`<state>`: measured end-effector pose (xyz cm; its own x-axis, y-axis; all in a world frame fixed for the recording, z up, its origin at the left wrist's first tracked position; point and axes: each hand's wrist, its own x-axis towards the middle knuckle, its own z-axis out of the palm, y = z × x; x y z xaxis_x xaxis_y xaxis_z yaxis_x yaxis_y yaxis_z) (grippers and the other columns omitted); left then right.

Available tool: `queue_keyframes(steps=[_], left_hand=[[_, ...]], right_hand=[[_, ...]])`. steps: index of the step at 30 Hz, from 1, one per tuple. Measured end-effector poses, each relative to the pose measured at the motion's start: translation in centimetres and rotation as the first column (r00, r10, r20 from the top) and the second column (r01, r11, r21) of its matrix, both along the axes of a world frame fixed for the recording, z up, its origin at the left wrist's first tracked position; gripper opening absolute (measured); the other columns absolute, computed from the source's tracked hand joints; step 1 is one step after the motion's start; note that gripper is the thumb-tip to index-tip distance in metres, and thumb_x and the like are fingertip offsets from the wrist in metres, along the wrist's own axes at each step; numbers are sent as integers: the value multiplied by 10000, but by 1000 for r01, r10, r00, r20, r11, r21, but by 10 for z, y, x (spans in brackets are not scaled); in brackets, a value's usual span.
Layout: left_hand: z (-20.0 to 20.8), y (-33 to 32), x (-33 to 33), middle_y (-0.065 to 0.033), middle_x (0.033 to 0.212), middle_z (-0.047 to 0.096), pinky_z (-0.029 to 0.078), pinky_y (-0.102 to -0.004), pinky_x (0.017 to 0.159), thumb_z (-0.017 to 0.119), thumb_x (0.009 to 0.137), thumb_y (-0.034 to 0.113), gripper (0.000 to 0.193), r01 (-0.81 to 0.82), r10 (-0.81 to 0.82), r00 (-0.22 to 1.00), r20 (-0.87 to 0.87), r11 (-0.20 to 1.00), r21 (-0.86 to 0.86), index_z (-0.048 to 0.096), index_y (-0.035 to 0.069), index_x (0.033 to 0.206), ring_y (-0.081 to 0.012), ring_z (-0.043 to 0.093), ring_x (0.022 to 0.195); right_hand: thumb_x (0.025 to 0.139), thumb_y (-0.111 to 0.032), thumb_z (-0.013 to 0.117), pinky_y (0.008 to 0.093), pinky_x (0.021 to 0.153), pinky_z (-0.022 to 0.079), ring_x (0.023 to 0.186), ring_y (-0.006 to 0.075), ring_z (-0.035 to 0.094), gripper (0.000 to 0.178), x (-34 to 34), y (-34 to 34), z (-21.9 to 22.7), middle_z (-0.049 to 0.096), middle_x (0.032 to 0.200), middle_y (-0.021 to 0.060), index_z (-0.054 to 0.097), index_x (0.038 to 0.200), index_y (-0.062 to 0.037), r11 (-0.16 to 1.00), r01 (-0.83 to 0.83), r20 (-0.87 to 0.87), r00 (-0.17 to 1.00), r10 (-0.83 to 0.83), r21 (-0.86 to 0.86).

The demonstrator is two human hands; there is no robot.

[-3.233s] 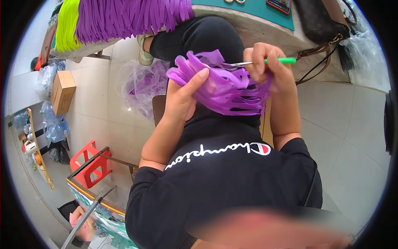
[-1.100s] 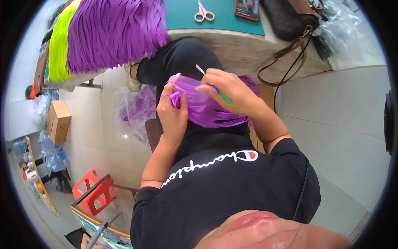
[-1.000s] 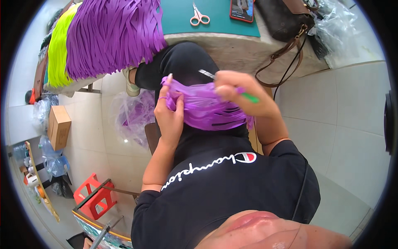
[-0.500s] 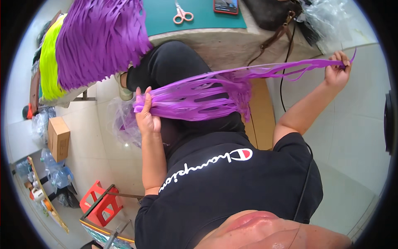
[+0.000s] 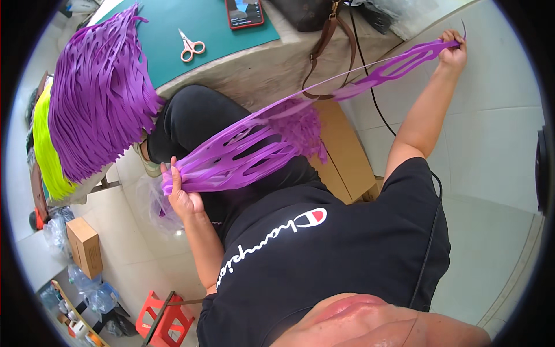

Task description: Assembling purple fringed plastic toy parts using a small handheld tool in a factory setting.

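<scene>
The purple strips extend across the person's lap, between the two hands. The left hand pinches their left end between thumb and fingers, with the fingertips pointing toward the worktop. The right hand is raised at the far upper right, its fingers closed around the opposite end of a few strips. These run in a nearly straight line from hand to hand. A thin, dark tip projects above the right hand; what it belongs to cannot be told.

The middle section of the strips spreads into separate bands with gaps between them. A crumpled fringe bunches at their right side, partly in front of a box.

On the worktop, a green mat carries pink-handled scissors and a phone. A purple pile hangs over the worktop edge at left, with a yellow-green pile beside it. A dark bag is at the top, right of the phone; its brown strap hangs over the edge. A red stool stands at lower left.
</scene>
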<state>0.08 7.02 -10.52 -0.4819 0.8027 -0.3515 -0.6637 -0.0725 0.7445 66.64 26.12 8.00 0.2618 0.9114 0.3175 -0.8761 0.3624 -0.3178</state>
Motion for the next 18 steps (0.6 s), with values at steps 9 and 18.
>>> queue_keyframes(steps=[9,18], left_hand=[[38,-5,-33,-104,979,627,446,-317,908,622,866,8,106,695,-663,710,-239,715,79,584,35,961,-185,595,936],[73,-13,-81,-188,1023,661,492,-341,816,748,800,296,528,-28,-814,-23,-580,581,-814,584,-52,1162,-253,638,928]], right_hand=[[1022,-389,377,220,449,322,537,90,370,390,-255,-56,67,457,699,5,475,772,-106,988,-154,470,872,140,-9],[1017,-393,393,202,447,312,568,81,358,356,-373,-68,71,458,745,7,477,810,-116,865,-457,568,665,486,-205]])
